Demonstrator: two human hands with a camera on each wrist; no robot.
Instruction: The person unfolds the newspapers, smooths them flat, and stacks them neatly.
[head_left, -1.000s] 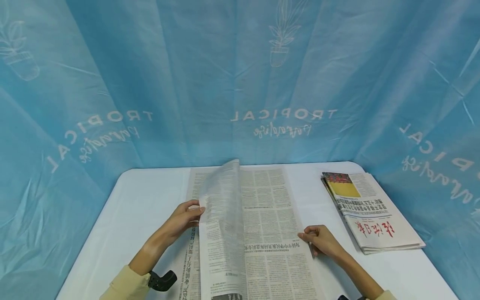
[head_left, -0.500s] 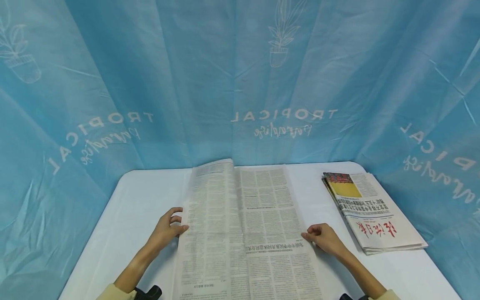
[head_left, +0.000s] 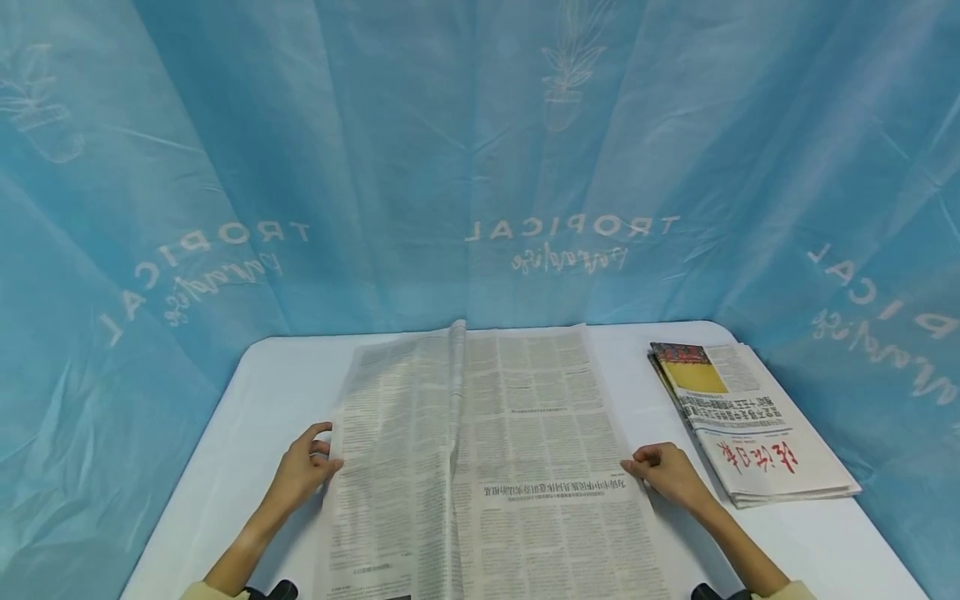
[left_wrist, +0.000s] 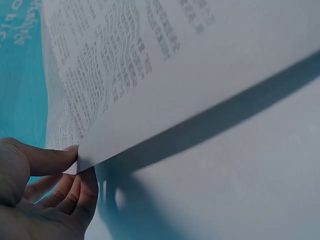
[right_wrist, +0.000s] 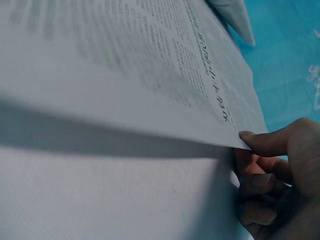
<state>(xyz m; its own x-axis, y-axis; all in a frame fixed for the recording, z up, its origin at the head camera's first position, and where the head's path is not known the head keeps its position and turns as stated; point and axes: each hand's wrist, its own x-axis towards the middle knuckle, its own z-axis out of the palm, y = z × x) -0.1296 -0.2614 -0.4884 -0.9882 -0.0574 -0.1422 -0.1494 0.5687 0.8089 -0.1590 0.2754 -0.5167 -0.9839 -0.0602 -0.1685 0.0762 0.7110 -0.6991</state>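
A newspaper [head_left: 540, 417] lies spread open in the middle of the table, with a raised fold running down between its two halves. My left hand [head_left: 302, 471] pinches the outer edge of the left page, thumb on top and fingers beneath. In the left wrist view that page edge [left_wrist: 165, 127] is lifted and casts a shadow on the white cloth. On the other side my right hand [head_left: 663, 473] pinches the right page's outer edge between thumb and fingers. The right wrist view shows this edge [right_wrist: 150, 131] also raised over the cloth.
Several folded newspapers [head_left: 757, 433] are stacked at the table's right side, the top one with red characters. Blue curtains [head_left: 480, 167] with printed lettering hang behind and on both sides of the white table [head_left: 277, 375].
My left hand has drawn the left page outward to the left, opening the newspaper wider. My right hand has kept its pinch and shifted slightly to the right.
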